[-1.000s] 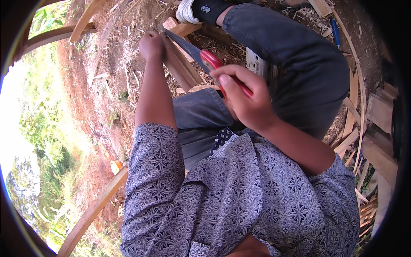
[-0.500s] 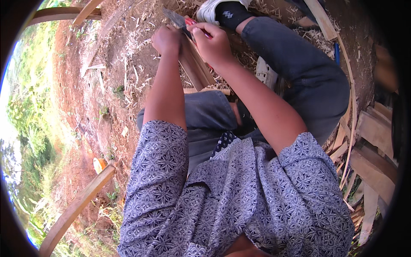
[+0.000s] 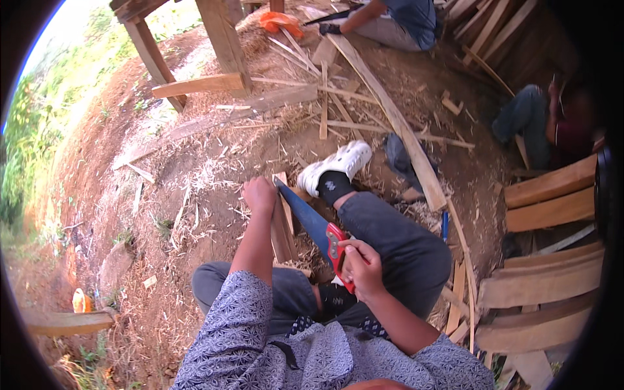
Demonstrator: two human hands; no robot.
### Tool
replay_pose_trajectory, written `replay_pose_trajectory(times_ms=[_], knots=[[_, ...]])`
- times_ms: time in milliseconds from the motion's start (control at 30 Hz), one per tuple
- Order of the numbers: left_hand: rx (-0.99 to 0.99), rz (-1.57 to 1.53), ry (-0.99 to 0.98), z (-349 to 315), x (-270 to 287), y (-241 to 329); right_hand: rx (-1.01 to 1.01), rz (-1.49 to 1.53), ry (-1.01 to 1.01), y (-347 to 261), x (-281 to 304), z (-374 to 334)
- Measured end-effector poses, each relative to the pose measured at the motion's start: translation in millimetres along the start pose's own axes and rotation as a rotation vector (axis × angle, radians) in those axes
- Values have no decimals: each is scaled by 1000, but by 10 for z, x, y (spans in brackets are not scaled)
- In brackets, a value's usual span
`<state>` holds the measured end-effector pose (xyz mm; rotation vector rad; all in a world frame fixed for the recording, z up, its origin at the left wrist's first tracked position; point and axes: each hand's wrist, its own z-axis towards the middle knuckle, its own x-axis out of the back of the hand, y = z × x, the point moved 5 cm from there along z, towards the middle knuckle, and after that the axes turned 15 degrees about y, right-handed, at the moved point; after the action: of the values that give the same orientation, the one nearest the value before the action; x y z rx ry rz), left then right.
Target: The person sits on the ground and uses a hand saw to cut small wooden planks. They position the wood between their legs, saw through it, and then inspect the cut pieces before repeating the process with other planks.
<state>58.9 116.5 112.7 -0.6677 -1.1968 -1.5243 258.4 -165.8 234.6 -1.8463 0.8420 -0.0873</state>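
My right hand (image 3: 362, 268) is wrapped round the red handle of a handsaw (image 3: 314, 225) in front of my right leg. The dark blade slants up and left, and its narrow tip lies close beside my left hand (image 3: 260, 194). That left hand is closed on the far end of a brown wooden board (image 3: 281, 239), its fingers partly hidden. The board lies between my legs, its near end by my bent left leg. Along its right side shows a paler strip of wood (image 3: 285, 207). Whether the saw teeth touch wood, I cannot tell.
Wood shavings and loose slats (image 3: 324, 104) litter the dirt ground. A long plank (image 3: 396, 123) runs past my white shoe (image 3: 335, 166). Curved timber pieces (image 3: 543, 286) are stacked at right. One person (image 3: 406, 23) sits at the far side, another (image 3: 530, 123) at far right.
My right hand has drawn back toward my body with the saw, baring the blade. My left hand stays at the board's far end. The view has tilted up, showing the other people.
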Motion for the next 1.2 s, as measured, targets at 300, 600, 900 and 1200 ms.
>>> replay_pose_trajectory(times_ms=[300, 600, 900, 1200], knots=[[0, -4, -20, -36, -40, 9, 352, -179, 31, 686, -1030, 1360], [4, 8, -52, -13, -68, -23, 39, -121, 0, 36, 36, 37], [-74, -39, 79, -26, -85, -41, 450, -192, 20, 547, -608, 1077], [-70, 31, -50, 9, -254, -85, 337, -174, 37, 547, -736, 1136]])
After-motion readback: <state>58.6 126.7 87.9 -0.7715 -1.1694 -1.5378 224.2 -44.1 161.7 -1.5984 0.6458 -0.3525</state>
